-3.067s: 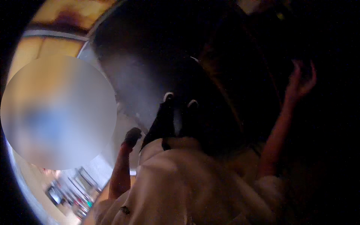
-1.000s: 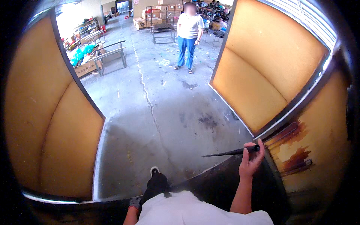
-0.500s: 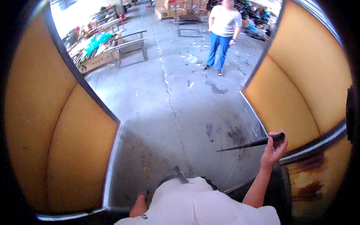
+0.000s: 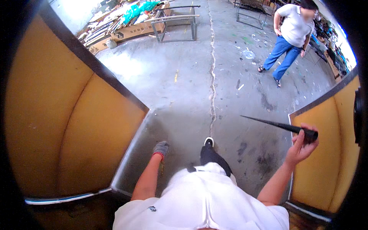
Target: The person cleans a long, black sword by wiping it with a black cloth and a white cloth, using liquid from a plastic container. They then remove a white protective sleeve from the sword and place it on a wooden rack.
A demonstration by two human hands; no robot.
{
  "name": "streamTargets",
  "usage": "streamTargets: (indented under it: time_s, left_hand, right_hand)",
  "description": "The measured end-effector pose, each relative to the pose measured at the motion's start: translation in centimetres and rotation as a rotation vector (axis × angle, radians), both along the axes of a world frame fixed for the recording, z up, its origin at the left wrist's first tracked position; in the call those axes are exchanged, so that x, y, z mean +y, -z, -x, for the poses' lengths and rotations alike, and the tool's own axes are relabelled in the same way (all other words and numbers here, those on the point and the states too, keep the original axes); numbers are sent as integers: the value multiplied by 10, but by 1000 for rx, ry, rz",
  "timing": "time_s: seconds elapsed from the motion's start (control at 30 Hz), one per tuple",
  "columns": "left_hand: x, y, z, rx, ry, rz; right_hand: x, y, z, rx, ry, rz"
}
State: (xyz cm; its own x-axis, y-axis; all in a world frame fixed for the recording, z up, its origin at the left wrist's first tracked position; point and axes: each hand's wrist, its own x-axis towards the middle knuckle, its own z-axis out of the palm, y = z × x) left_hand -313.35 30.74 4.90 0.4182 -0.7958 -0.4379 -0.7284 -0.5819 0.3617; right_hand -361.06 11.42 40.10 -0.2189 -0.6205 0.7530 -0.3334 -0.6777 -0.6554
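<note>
My bare right hand [image 4: 303, 147] is closed around the wide end of a long black tapered cone [image 4: 281, 125]. The cone's thin tip points left, out over the concrete floor. Lower on the left, my left hand [image 4: 160, 148] hangs beside my body in a grey knit glove with a red cuff. Its fingers are too small and blurred to make out, and no object shows in it.
Yellow-brown panels flank me on the left [image 4: 84, 126] and right [image 4: 320, 153]. Ahead on the right stands a person [image 4: 293, 34] in a white top and blue trousers. A metal stand [image 4: 174, 28] and a long cardboard box [image 4: 132, 32] of scraps sit at the far left.
I have stepped forward, and my view has tilted down and turned left. My left hand has swung forward into view. The cone stays in my right hand, its tip now angled higher.
</note>
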Motion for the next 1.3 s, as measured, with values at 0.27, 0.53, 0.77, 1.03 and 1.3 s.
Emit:
streamTargets:
  time_s: [0.27,0.53,0.77,1.03,1.3]
  left_hand:
    - [32,42,-7,91,-487,-165]
    - [-48,89,-41,197,-468,-349]
    - [-183,120,-167,272,-617,-261]
    - [-351,52,-332,308,-740,75]
    - [-477,44,-450,613,-779,182]
  right_hand:
    - [-242,-39,-114,-41,-170,51]
    - [-389,-41,-267,-71,-255,153]
    - [-490,-62,-395,72,-263,144]
    - [-572,-80,-555,131,-404,217]
    - [-670,-56,-697,-25,-559,39]
